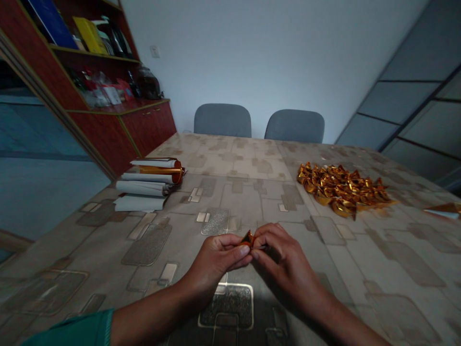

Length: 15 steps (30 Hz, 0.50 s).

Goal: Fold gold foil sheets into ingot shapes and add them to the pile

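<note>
Between my two hands, above the near middle of the table, is a small folded piece of shiny gold foil paper. My left hand pinches its left side between thumb and fingers. From the other side, my right hand grips its right end with thumb and fingertips. My fingers cover most of the piece, and only a pointed gold top shows. Further off to the right lies a cluster of folded gold foil ingots, set close together in rows.
Rolled and curled sheets of gold-and-white paper lie at the table's left. A flat paper piece is at the far right. The patterned tablecloth reaches two grey chairs at the back. A red-brown cabinet stands left.
</note>
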### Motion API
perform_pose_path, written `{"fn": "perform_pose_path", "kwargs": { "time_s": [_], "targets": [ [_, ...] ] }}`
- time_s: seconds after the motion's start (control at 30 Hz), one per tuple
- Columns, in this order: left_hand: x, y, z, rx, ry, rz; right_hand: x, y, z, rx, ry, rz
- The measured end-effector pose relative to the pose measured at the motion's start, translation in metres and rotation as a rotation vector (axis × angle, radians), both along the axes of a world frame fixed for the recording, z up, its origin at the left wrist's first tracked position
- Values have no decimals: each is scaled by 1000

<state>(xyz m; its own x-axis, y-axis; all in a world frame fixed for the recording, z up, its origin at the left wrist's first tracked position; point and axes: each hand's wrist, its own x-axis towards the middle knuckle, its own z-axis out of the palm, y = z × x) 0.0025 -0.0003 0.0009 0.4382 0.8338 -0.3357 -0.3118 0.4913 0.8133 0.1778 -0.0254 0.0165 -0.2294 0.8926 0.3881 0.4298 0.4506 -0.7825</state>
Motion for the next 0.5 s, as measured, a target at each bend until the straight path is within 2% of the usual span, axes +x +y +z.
{"fn": "perform_pose_path", "kwargs": {
  "time_s": [0.23, 0.37, 0.5],
  "targets": [
    [1, 2, -2, 15, 14, 13, -1, 2, -1, 50, -57, 9],
    [-1, 3, 0, 33, -21, 59, -1, 2, 1, -4, 42, 29],
    [-5, 6, -1, 100, -30, 43, 1, 1, 2, -109, 119, -68]
  ]
}}
